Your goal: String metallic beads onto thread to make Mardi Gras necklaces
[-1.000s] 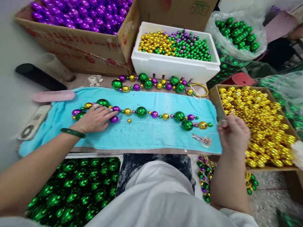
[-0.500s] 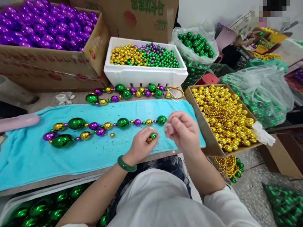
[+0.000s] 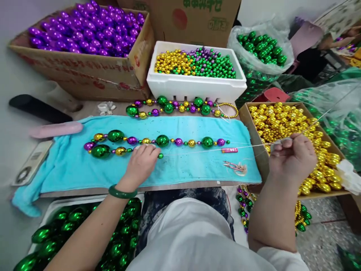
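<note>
A half-strung strand of green, gold and purple beads (image 3: 158, 141) lies in two rows on the blue towel (image 3: 180, 165). My left hand (image 3: 142, 162), with a green bangle on the wrist, presses down on the beads of the lower row beside a small green bead (image 3: 160, 155). My right hand (image 3: 291, 160) hovers over the box of gold beads (image 3: 296, 135), pinching a long needle with the thin white thread (image 3: 214, 149) pulled taut from the strand. A small red item (image 3: 229, 150) and snips (image 3: 235, 166) lie on the towel.
A finished strand (image 3: 180, 107) lies behind the towel. A white foam box of mixed beads (image 3: 197, 84) and a cardboard box of purple beads (image 3: 84, 71) stand at the back. A tray of green balls (image 3: 84, 233) sits at my left knee. Bags of green beads (image 3: 262, 47) sit at the right.
My hands parted: the left slid leftward along the lower row pushing beads down the thread, and the right drew the thread out to the right over the gold bead box.
</note>
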### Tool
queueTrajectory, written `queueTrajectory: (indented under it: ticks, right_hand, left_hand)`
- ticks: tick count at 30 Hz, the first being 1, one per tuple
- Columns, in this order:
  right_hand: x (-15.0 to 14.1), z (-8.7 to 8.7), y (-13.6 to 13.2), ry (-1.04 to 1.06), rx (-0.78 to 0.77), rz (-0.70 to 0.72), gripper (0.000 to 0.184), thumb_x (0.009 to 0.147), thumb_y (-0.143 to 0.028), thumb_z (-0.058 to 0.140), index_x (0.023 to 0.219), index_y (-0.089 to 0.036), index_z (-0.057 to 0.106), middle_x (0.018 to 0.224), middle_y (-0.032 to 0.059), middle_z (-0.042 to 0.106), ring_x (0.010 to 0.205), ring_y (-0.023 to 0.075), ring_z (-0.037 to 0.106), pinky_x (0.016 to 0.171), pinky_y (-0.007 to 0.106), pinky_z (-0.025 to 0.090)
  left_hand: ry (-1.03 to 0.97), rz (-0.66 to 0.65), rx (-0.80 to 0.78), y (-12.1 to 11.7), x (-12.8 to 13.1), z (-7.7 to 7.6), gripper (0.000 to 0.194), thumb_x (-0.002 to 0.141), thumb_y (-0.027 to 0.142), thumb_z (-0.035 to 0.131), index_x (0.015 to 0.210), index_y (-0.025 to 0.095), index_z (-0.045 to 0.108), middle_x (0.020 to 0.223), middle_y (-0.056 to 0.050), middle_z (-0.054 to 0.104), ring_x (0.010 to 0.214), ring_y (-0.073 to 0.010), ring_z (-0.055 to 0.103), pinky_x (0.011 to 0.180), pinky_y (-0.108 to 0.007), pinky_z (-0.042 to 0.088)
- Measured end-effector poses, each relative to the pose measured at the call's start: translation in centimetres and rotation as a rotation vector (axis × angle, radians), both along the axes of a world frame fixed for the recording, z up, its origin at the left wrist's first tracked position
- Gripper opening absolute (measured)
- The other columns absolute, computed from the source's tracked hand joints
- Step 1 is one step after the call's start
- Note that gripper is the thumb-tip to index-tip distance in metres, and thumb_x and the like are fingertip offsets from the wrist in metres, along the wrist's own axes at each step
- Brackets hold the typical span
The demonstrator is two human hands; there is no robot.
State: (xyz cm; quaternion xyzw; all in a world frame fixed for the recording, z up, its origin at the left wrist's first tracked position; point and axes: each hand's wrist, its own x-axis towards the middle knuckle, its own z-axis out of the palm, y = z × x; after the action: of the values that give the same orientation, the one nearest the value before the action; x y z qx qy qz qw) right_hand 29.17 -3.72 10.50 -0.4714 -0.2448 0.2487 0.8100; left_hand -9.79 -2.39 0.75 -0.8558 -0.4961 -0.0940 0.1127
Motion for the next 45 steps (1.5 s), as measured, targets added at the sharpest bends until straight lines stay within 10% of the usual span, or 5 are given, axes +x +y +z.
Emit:
queueTrajectory:
  ticks: [8, 15, 22, 31, 45]
  right_hand:
    - [1.5, -3.0, 0.5, 0.009, -0.232, 0.004, 0.008, 0.078, -0.014, 0.058, 0.070, -0.014, 0.060, 0.052, -0.0004, 0.054, 0.037, 0.0080, 0.043, 0.031, 0.017, 0.029]
    - [4.7, -2.8, -0.4, -0.040, -0.239, -0.104, 0.021, 0.079, -0.004, 0.047, 0.065, -0.016, 0.058, 0.057, 0.0021, 0.060, 0.037, 0.0072, 0.044, 0.032, 0.015, 0.028]
    - [7.6, -1.7, -1.6, -0.059, -0.307, -0.071, 0.015, 0.078, -0.008, 0.054, 0.067, -0.015, 0.060, 0.050, -0.0019, 0.053, 0.036, 0.0065, 0.042, 0.033, 0.015, 0.026]
    - [7.9, -0.9, -1.9, -0.104, -0.326, 0.047, 0.008, 0.080, -0.021, 0.061, 0.075, -0.017, 0.058, 0.053, -0.0050, 0.054, 0.038, 0.0062, 0.046, 0.033, 0.016, 0.026]
    - [23.2, 1.0, -6.3, -0.181, -0.518, -0.287, 0.021, 0.082, -0.019, 0.058, 0.064, -0.021, 0.046, 0.048, -0.0094, 0.043, 0.034, 0.0035, 0.030, 0.033, 0.016, 0.013]
  left_hand:
    - [-0.065, -0.027, -0.180, -0.6, 1.2, -3.3, 0.031, 0.090, 0.023, 0.051, 0.120, 0.021, 0.059, 0.110, -0.013, 0.065, 0.107, -0.0302, 0.057, 0.104, -0.050, 0.036]
    - [-0.073, -0.043, -0.178, -0.2, -0.4, -4.8, 0.028, 0.096, 0.035, 0.045, 0.107, 0.020, 0.066, 0.111, -0.013, 0.066, 0.105, -0.0287, 0.059, 0.109, -0.051, 0.032]
    - [-0.171, -0.144, -0.180, -0.4, 0.3, -5.3, 0.041, 0.094, 0.034, 0.050, 0.133, 0.027, 0.056, 0.123, -0.013, 0.065, 0.119, -0.0318, 0.055, 0.108, -0.054, 0.030]
    - [-0.175, -0.192, -0.074, 0.8, 2.4, -5.4, 0.017, 0.093, 0.025, 0.052, 0.087, 0.022, 0.067, 0.106, -0.010, 0.071, 0.103, -0.0294, 0.062, 0.102, -0.054, 0.037]
    - [-0.101, -0.187, -0.109, 1.5, -3.7, -5.6, 0.029, 0.089, 0.022, 0.039, 0.102, 0.028, 0.064, 0.098, -0.009, 0.071, 0.095, -0.0314, 0.061, 0.098, -0.052, 0.041]
